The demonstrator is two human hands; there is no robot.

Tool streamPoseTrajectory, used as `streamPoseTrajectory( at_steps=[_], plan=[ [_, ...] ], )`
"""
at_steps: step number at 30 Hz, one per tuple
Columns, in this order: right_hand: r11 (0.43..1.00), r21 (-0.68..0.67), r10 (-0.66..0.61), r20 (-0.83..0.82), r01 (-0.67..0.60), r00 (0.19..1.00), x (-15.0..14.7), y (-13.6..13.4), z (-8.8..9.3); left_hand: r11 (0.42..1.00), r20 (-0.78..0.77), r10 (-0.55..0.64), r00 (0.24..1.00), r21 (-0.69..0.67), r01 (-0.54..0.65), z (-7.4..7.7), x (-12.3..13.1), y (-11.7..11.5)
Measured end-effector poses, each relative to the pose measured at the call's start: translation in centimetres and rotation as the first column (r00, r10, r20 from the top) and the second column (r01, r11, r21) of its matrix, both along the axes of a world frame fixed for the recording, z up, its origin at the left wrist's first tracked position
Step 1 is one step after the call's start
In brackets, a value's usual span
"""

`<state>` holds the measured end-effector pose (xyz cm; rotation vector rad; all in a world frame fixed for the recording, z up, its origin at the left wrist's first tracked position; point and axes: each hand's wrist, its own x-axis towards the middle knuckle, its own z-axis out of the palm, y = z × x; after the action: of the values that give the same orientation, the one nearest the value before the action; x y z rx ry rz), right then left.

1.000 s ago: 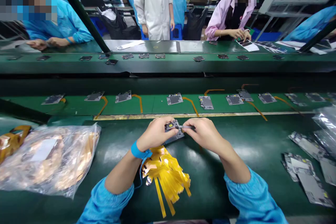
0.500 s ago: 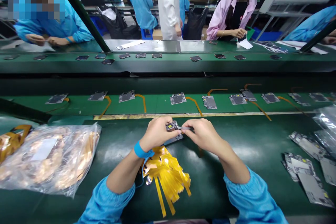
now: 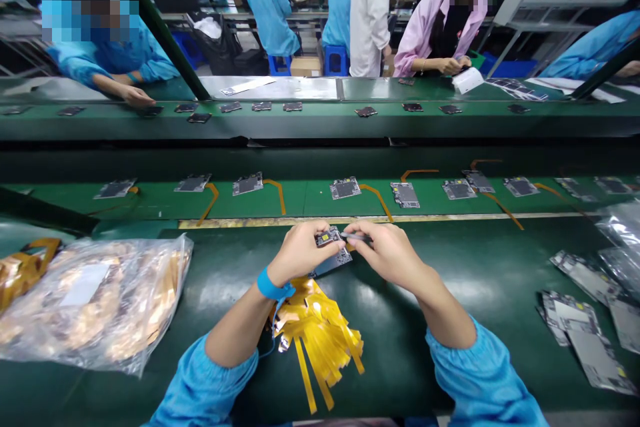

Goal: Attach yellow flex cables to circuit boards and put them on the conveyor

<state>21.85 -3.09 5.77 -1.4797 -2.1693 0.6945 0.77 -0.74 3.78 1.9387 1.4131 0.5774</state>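
Observation:
My left hand (image 3: 299, 251) is closed on a small circuit board (image 3: 334, 255), held tilted between thumb and fingers. The board is grey with dark parts and a yellow square near its upper edge. At the board's right edge, my right hand (image 3: 387, 250) pinches a thin grey tool (image 3: 357, 237); most of it is hidden by the fingers. A bit of orange flex cable shows just under the tool's tip. Below my left wrist, which wears a blue strap (image 3: 273, 285), lies a fanned pile of yellow-orange flex cables (image 3: 320, 333).
A clear plastic bag (image 3: 150, 293) of copper-coloured strips lies left. More circuit boards (image 3: 595, 353) are stacked at right beside clear plastic (image 3: 623, 233). Ahead, a green conveyor belt (image 3: 310, 197) carries several boards, some with orange cables. Co-workers sit beyond a second belt (image 3: 320, 117).
Boards on the near belt have slid right, those on the far belt left. My right hand has shifted slightly. Across the line, the left co-worker's hand has reached down to the far belt.

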Motion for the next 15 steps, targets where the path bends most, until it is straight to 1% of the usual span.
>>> streamPoseTrajectory(
  at_steps=[6, 10, 12, 15],
  plan=[
    [0.998, 0.041, -0.039, 0.018, 0.038, 0.999, 0.4, 0.2, 0.1, 0.993, 0.216, -0.081, 0.973, -0.063, 0.097, 0.1, -1.0, 0.7],
    [0.990, 0.115, -0.088, 0.055, 0.081, 0.995, 1.0, 0.3, -0.1, 0.970, 0.312, -0.105, 0.944, -0.178, 0.167, 0.0, -2.0, 1.5],
    [0.975, 0.172, -0.155, 0.050, 0.144, 0.987, 1.4, 0.5, -0.2, 0.958, 0.356, -0.082, 0.931, -0.228, 0.171, -0.4, -2.7, 2.0],
    [0.938, 0.248, -0.241, -0.029, 0.241, 0.970, 2.0, 0.7, -0.4, 0.966, 0.409, 0.015, 0.913, -0.242, 0.092, -1.2, -3.9, 3.1]
  ],
)
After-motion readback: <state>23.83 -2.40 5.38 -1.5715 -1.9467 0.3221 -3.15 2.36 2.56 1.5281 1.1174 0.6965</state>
